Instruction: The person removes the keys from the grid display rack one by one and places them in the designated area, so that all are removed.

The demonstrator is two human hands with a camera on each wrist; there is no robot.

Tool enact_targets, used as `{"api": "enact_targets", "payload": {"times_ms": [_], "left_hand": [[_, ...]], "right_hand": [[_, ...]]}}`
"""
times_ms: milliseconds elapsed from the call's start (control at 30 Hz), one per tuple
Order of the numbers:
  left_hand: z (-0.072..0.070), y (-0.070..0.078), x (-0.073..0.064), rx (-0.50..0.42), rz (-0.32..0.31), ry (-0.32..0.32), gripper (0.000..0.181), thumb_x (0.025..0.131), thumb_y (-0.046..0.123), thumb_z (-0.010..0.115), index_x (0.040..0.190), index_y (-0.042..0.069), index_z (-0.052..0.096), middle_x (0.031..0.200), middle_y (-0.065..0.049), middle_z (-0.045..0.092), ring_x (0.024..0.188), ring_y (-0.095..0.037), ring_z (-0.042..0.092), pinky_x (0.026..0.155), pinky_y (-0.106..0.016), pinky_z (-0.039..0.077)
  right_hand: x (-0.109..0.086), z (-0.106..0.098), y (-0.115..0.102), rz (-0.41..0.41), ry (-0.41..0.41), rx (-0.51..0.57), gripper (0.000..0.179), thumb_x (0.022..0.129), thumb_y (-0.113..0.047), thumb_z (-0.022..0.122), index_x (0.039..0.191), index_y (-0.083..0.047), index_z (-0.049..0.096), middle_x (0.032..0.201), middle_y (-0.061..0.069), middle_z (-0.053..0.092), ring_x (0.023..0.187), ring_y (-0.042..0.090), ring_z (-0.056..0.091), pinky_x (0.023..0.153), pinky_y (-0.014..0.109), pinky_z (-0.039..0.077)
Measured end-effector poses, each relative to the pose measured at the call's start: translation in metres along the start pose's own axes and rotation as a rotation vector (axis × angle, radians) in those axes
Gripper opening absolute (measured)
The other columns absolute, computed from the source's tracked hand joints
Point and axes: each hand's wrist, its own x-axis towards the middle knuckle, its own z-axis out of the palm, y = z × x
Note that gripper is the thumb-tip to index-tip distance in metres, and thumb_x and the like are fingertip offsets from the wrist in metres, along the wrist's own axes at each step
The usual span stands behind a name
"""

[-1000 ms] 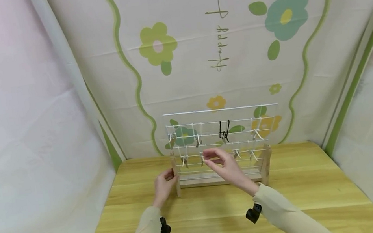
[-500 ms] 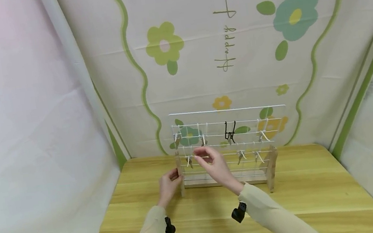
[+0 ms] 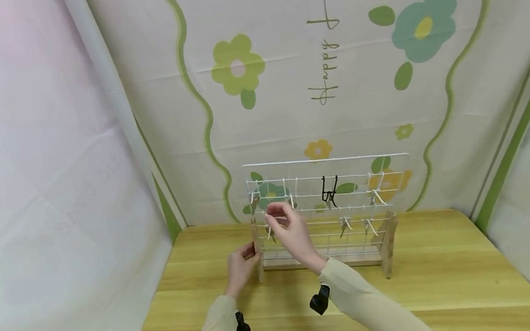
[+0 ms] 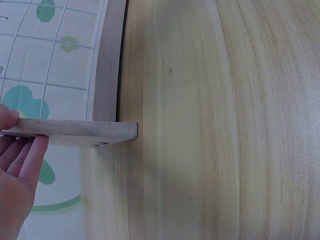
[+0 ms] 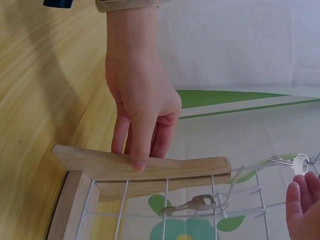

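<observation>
My left hand (image 3: 240, 268) grips the wooden side post (image 4: 75, 128) of a white wire grid rack (image 3: 325, 159); its thumb is on one face and its fingers on the other. My right hand (image 3: 296, 237) is raised before the left part of the grid, fingers curved and nothing visible between them. In the right wrist view, its fingertips (image 5: 296, 197) are close beside a silver key (image 5: 296, 162) hanging near the upper left. Another key (image 5: 187, 204) hangs from a white hook lower down. Behind my right hand, part of the lower row is hidden.
A black hook (image 3: 326, 196) hangs in the upper row. More white hooks (image 3: 377, 196) with keys line the right half. The rack stands on a wood-grain table (image 3: 442, 265), with a flowered cloth (image 3: 281, 101) behind it and cloth walls on both sides.
My right hand has moved left along the grid, from the second lower hook toward the upper left one. My left hand keeps its grip on the post. The head view has shifted slightly.
</observation>
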Motion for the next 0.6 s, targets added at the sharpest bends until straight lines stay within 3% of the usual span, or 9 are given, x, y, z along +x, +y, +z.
{"api": "enact_targets", "payload": {"times_ms": [133,300,400,600], "left_hand": [[0.0,0.001,0.0,0.003,-0.019,-0.003,0.034,0.087,-0.004,0.07,0.118,-0.014,0.065,0.115,-0.033,0.068,0.103,-0.042,0.07,0.084,-0.034,0.063],[0.0,0.002,-0.001,-0.014,-0.03,-0.002,0.033,0.086,-0.006,0.07,0.117,-0.015,0.065,0.114,-0.033,0.068,0.103,-0.042,0.07,0.083,-0.035,0.063],[0.0,0.002,-0.001,-0.025,-0.033,0.006,0.032,0.085,-0.006,0.07,0.116,-0.015,0.065,0.113,-0.033,0.069,0.102,-0.042,0.071,0.082,-0.034,0.064],[0.0,0.0,-0.002,-0.034,-0.033,-0.002,0.034,0.086,-0.006,0.069,0.118,-0.015,0.064,0.115,-0.033,0.068,0.104,-0.042,0.07,0.084,-0.033,0.063]], "right_hand": [[0.005,0.009,-0.003,-0.012,0.057,-0.012,0.022,0.095,0.001,0.061,0.116,0.008,0.062,0.113,0.029,0.066,0.104,0.037,0.065,0.092,0.045,0.06],[0.014,0.024,0.016,0.008,0.119,-0.017,0.026,0.096,-0.004,0.062,0.119,0.008,0.062,0.115,0.026,0.065,0.106,0.037,0.064,0.09,0.043,0.06],[0.02,0.031,0.028,0.016,0.16,-0.03,0.026,0.096,-0.008,0.064,0.119,0.003,0.065,0.113,0.021,0.067,0.104,0.034,0.065,0.088,0.038,0.061],[0.03,0.035,0.03,0.014,0.2,-0.063,0.02,0.095,-0.015,0.067,0.112,-0.006,0.069,0.105,0.012,0.07,0.096,0.025,0.067,0.082,0.026,0.06]]}}
